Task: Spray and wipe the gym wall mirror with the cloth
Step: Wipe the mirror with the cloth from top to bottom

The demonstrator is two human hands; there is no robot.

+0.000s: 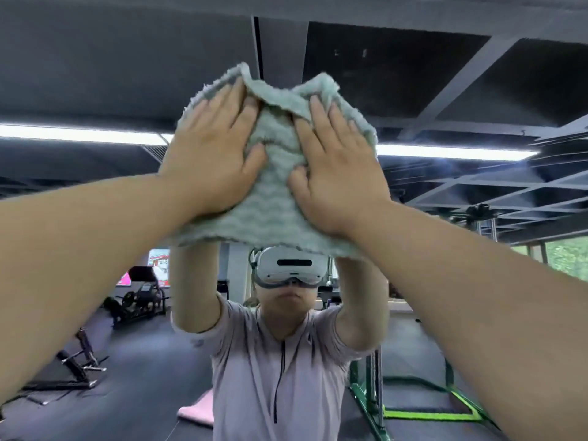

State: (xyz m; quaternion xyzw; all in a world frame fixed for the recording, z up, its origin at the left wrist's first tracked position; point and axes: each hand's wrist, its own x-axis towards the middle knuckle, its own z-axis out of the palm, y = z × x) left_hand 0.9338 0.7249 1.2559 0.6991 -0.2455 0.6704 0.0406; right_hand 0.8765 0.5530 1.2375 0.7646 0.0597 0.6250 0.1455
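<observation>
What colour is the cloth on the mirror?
The cloth is pale green; head view shows it.

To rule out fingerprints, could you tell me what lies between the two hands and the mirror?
The green cloth: in the head view, left hand and right hand both press on it against the mirror.

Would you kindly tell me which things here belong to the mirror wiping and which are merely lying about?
In use: green cloth, mirror, left hand, right hand.
Lying about, seen reflected: pink mat, gym machine, green frame.

Fluffy terry cloth (glossy mirror)
</observation>
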